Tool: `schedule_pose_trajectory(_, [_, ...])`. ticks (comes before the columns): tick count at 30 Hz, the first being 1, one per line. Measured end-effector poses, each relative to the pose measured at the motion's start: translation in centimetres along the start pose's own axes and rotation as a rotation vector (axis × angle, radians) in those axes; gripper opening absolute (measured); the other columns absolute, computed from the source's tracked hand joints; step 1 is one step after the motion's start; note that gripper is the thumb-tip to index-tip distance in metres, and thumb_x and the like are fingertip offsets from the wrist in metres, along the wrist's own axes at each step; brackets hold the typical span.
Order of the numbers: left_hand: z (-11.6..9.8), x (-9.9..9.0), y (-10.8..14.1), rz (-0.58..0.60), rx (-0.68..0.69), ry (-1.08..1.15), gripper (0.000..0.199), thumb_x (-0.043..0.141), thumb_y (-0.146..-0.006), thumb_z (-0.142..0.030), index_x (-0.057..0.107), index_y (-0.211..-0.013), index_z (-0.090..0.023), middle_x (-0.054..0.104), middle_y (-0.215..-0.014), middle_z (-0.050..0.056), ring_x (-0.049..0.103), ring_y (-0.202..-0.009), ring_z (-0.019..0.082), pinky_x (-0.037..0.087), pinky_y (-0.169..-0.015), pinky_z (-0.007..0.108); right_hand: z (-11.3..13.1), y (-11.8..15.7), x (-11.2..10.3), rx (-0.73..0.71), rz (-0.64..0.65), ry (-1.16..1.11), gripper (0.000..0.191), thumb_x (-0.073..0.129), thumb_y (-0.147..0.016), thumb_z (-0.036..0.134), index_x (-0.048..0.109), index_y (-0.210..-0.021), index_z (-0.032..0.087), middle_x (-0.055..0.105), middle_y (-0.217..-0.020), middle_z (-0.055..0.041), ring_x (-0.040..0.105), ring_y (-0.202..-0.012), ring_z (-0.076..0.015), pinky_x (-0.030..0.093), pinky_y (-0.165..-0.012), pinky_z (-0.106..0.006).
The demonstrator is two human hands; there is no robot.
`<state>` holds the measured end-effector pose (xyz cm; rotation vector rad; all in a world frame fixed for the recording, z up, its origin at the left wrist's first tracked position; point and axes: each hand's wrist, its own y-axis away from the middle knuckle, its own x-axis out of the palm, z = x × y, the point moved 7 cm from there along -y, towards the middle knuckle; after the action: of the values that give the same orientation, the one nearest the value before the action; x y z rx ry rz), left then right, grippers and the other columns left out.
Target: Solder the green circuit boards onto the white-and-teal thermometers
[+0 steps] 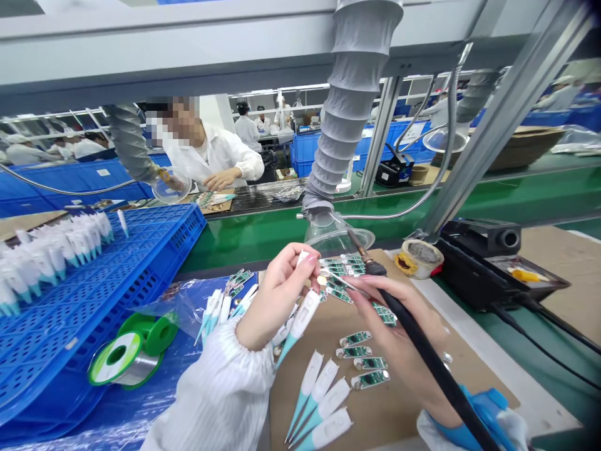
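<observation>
My left hand [286, 282] is closed on a white thermometer casing [304, 258], held up near the middle of the view. My right hand [399, 319] pinches thin metal tweezers [340, 279] whose tip reaches a small round part [322, 280] beside my left fingertips. A soldering iron [369, 260] with a black cable also lies across my right hand. Below my left hand rests a white and teal thermometer [303, 318]. Several more thermometers [323, 391] fan out on the brown board [389, 413], near several green circuit boards [370, 363].
A blue crate [141, 250] with many thermometers stands left, by solder spools [126, 360]. An extraction funnel [335, 235] hangs ahead. On the right are a round pot [419, 258] and a black station [479, 263]. A person [206, 150] works across the green bench [253, 235].
</observation>
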<state>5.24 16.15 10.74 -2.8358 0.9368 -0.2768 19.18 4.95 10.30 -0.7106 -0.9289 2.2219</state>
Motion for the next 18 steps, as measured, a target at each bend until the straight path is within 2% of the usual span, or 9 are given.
schedule_pose_trajectory(2, [0.0, 0.0, -0.1, -0.008, 0.008, -0.009, 0.020, 0.055, -0.102, -0.037, 0.056, -0.099, -0.017, 0.056, -0.082, -0.001, 0.053, -0.069, 0.009, 0.040, -0.058, 0.019, 0.6, -0.2, -0.5, -0.132, -0.043, 0.096, 0.035, 0.074, -0.085, 0.009, 0.067, -0.112, 0.029, 0.076, -0.104, 0.0030, 0.074, -0.093, -0.0134, 0.060, -0.086, -0.023])
schedule_pose_trajectory(4, [0.0, 0.1, -0.1, -0.007, 0.011, -0.015, 0.020, 0.055, -0.102, -0.038, 0.056, -0.100, -0.018, 0.057, -0.080, -0.001, 0.049, -0.065, 0.008, 0.037, -0.057, 0.019, 0.6, -0.2, -0.8, -0.190, -0.064, 0.145, 0.038, 0.075, -0.083, 0.008, 0.066, -0.114, 0.028, 0.077, -0.104, 0.0023, 0.074, -0.092, -0.0146, 0.060, -0.085, -0.024])
schedule_pose_trajectory(9, [-0.1, 0.4, 0.2, 0.025, -0.033, -0.035, 0.023, 0.058, -0.099, -0.042, 0.057, -0.102, -0.020, 0.056, -0.079, -0.002, 0.043, -0.059, 0.008, 0.033, -0.052, 0.020, 0.1, -0.5, -1.7, -0.143, -0.094, 0.183, 0.036, 0.073, -0.085, 0.011, 0.067, -0.114, 0.033, 0.077, -0.102, 0.0024, 0.076, -0.086, -0.0196, 0.063, -0.078, -0.030])
schedule_pose_trajectory(12, [-0.4, 0.8, 0.8, 0.084, -0.062, -0.082, 0.029, 0.069, -0.093, -0.040, 0.055, -0.111, -0.022, 0.057, -0.084, -0.002, 0.044, -0.059, 0.008, 0.034, -0.050, 0.020, 0.6, -0.7, -1.8, -0.182, -0.064, 0.219, 0.040, 0.072, -0.084, 0.007, 0.067, -0.115, 0.032, 0.077, -0.102, 0.0015, 0.076, -0.084, -0.0196, 0.063, -0.079, -0.029])
schedule_pose_trajectory(15, [-1.1, 1.0, 1.2, 0.111, -0.006, -0.207, 0.041, 0.076, -0.088, -0.032, 0.053, -0.121, -0.025, 0.060, -0.093, 0.000, 0.053, -0.072, 0.011, 0.044, -0.062, 0.022, 1.2, -0.9, -1.8, -0.208, -0.001, 0.236, 0.042, 0.071, -0.083, 0.005, 0.066, -0.116, 0.031, 0.077, -0.104, 0.0018, 0.076, -0.087, -0.0188, 0.062, -0.084, -0.027])
schedule_pose_trajectory(18, [-1.7, 0.7, 1.4, 0.080, 0.061, -0.348, 0.038, 0.072, -0.091, -0.031, 0.053, -0.124, -0.027, 0.062, -0.093, 0.000, 0.058, -0.079, 0.014, 0.046, -0.069, 0.025, 1.1, -1.1, -1.8, -0.162, 0.042, 0.210, 0.036, 0.072, -0.084, 0.008, 0.068, -0.111, 0.032, 0.078, -0.099, 0.0038, 0.076, -0.084, -0.0177, 0.062, -0.080, -0.027])
